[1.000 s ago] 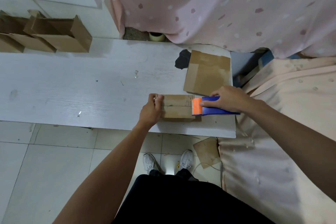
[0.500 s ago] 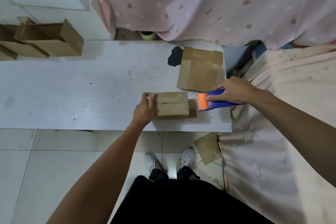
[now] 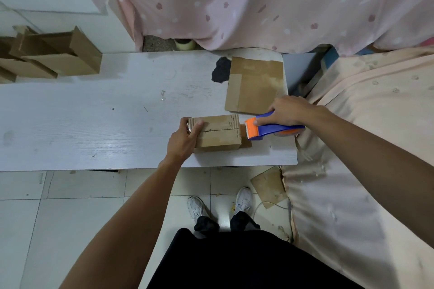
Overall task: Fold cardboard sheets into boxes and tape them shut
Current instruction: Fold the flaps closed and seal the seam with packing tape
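Near the front edge of the white wooden surface [image 3: 94,122] sits one small brown cardboard box [image 3: 220,134], probably light, hollow and easily crushed. The left hand [image 3: 184,139] steadies it by its stiffer left end, fingers curled over the top edge, and the right hand [image 3: 288,112] has its fingers wrapped round the one blue-and-orange tape dispenser [image 3: 267,129], whose toothed end is just beside the box's right end. Beyond lies one flat brown cardboard sheet [image 3: 256,84], and at the far left are at least two folded brown boxes [image 3: 61,58], exact count unclear
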